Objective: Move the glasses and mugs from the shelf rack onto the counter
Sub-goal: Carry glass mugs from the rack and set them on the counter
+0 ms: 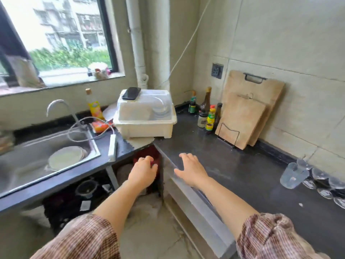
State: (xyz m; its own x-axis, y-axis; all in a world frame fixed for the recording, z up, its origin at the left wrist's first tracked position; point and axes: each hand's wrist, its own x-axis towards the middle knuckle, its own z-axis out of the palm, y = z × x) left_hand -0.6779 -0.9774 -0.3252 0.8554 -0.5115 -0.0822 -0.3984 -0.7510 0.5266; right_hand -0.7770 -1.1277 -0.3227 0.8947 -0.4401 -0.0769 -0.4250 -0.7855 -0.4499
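Several clear glasses (pixel 315 179) stand in a row on the dark counter (pixel 242 171) at the far right, by the wall. My left hand (pixel 143 170) reaches below the counter corner, its fingers curled against a dark red object (pixel 149 156) that sits in the shadow there; whether it grips it I cannot tell. My right hand (pixel 191 169) hovers over the counter's front edge, fingers spread, holding nothing. No shelf rack shows in this view.
A white lidded dish drainer (pixel 145 116) with a phone (pixel 131 93) on top sits at the corner. Sauce bottles (pixel 207 113) and two cutting boards (pixel 248 113) line the right wall. The sink (pixel 37 157) holds plates (pixel 67 157) at left.
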